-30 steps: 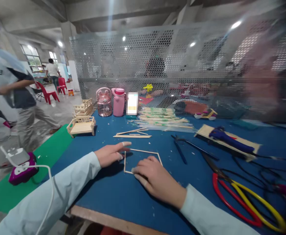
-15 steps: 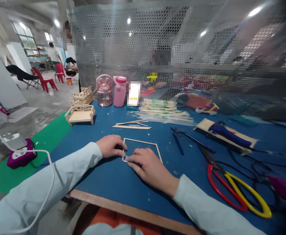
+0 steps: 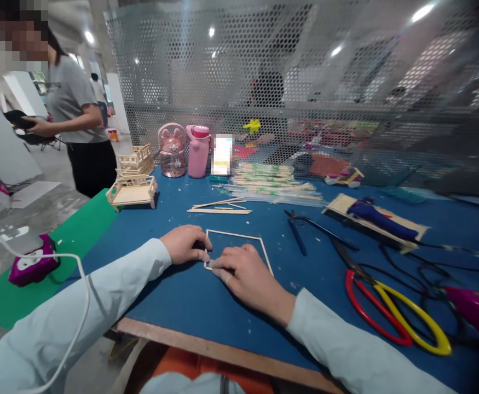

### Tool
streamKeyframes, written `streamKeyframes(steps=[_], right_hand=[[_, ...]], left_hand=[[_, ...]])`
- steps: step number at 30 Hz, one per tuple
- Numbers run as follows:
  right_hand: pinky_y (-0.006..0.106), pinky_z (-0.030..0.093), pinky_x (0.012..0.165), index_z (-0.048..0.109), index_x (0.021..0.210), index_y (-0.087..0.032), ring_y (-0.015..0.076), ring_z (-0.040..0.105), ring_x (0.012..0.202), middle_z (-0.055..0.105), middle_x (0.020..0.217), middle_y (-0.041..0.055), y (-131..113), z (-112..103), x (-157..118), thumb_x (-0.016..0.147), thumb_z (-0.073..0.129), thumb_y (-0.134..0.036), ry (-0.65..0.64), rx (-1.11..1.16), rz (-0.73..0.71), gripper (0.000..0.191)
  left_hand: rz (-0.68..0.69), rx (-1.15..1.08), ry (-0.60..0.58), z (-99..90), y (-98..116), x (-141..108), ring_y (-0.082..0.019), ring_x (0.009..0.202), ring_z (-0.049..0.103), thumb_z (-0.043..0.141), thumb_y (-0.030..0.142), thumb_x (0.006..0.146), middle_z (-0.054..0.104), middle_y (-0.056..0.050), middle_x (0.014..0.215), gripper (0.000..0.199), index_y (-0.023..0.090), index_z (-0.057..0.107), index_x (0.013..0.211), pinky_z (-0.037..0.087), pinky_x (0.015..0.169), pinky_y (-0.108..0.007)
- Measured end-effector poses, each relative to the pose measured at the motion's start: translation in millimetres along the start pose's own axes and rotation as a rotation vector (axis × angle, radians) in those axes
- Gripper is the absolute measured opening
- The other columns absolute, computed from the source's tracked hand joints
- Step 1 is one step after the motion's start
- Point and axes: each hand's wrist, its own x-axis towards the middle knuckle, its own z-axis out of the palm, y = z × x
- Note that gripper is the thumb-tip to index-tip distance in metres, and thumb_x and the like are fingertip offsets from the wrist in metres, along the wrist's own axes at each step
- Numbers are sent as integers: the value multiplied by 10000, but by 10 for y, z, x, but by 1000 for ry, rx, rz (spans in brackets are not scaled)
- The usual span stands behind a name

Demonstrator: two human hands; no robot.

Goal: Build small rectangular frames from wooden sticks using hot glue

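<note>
A thin rectangular frame of pale wooden sticks [image 3: 235, 235] lies flat on the blue tabletop [image 3: 190, 312]. At its left side my left hand [image 3: 185, 244] pinches the stick between thumb and fingers. My right hand [image 3: 248, 275] reaches across the frame, fingertips pressed together at the near left corner. It hides most of the near side. Beyond both hands lie several loose sticks [image 3: 219, 211]. To the left stands a small wooden model bench [image 3: 134, 195], with more stick models [image 3: 134, 160] behind it.
Pliers [image 3: 298, 235] and scissors with red and yellow handles [image 3: 381, 306] lie to the right. A blue glue gun [image 3: 382, 220] rests on a wooden piece. Bagged sticks [image 3: 270, 183], a pink bottle [image 3: 198, 153] and a perforated screen [image 3: 223, 71] are behind. A white cable [image 3: 86, 284] crosses my left sleeve.
A person in a grey shirt has come into view at the left, holding a dark object. The view has shifted slightly; my hands keep the same places on the frame.
</note>
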Motion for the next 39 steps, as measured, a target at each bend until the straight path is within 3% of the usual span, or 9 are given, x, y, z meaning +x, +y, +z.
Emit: streamKeyframes(steps=[9, 13, 15, 19, 21, 25, 28, 35, 39], right_hand=[[324, 255, 701, 699, 807, -237, 141, 559, 737, 644, 753, 8, 7, 4, 5, 829, 520, -184, 13, 1, 2, 188], [323, 298, 705, 697, 857, -236, 141, 570, 735, 652, 757, 17, 11, 12, -2, 844, 506, -209, 11, -6, -35, 193], [321, 345, 720, 692, 882, -226, 148, 586, 749, 668, 767, 25, 4, -23, -12, 835, 518, -224, 39, 32, -72, 180], [289, 443, 713, 690, 830, -219, 151, 622, 740, 703, 791, 23, 109, -255, -69, 801, 561, -263, 451, 213, -38, 140], [296, 461, 721, 683, 801, -208, 162, 628, 751, 704, 813, 32, 273, -434, -120, 787, 572, -277, 762, 242, 92, 131], [292, 440, 599, 667, 767, -170, 142, 547, 566, 613, 614, 16, 718, -737, -247, 744, 577, -287, 1059, 292, 435, 150], [267, 403, 540, 655, 713, -165, 116, 476, 503, 525, 522, -21, 948, -813, -313, 718, 584, -296, 1051, 343, 565, 149], [281, 422, 562, 664, 717, -182, 133, 506, 527, 574, 554, -13, 980, -650, -285, 715, 570, -353, 875, 324, 510, 195], [315, 452, 603, 675, 726, -193, 173, 564, 591, 653, 638, 25, 923, -569, -259, 728, 555, -379, 761, 281, 458, 221]], left_hand=[[-21, -104, 8, 6, -12, -16, -140, 721, 533, 692, 310, 684, 605, -26, 785, 222, 164, 675, 849, 419, 686, -254], [-146, -606, 38, -3, -114, -23, -120, 715, 559, 674, 293, 682, 632, -30, 796, 283, 132, 633, 910, 439, 698, -260], [-240, -851, 155, -28, -176, -17, -106, 680, 566, 675, 297, 676, 637, -31, 791, 325, 130, 604, 946, 438, 667, -255], [-341, -1072, 469, -100, -264, -3, -83, 615, 551, 751, 221, 550, 627, 0, 774, 516, 158, 538, 1016, 414, 569, -221], [-323, -1090, 553, -136, -274, -7, -70, 579, 536, 768, 184, 510, 618, 30, 700, 547, 153, 529, 1001, 418, 569, -214], [-338, -1040, 617, -175, -240, -32, -64, 531, 530, 793, 223, 504, 622, 38, 612, 459, 137, 561, 891, 424, 561, -215], [-356, -1004, 607, -169, -198, -45, -84, 533, 555, 813, 271, 485, 637, 21, 601, 418, 133, 583, 805, 437, 554, -231], [-370, -925, 521, -116, -131, -43, -103, 458, 552, 817, 294, 473, 603, 13, 496, 322, 125, 587, 622, 461, 519, -261], [-452, -1065, 475, -78, -124, -41, -170, 580, 641, 825, 283, 470, 665, -30, 602, 384, 126, 632, 763, 514, 618, -332]])
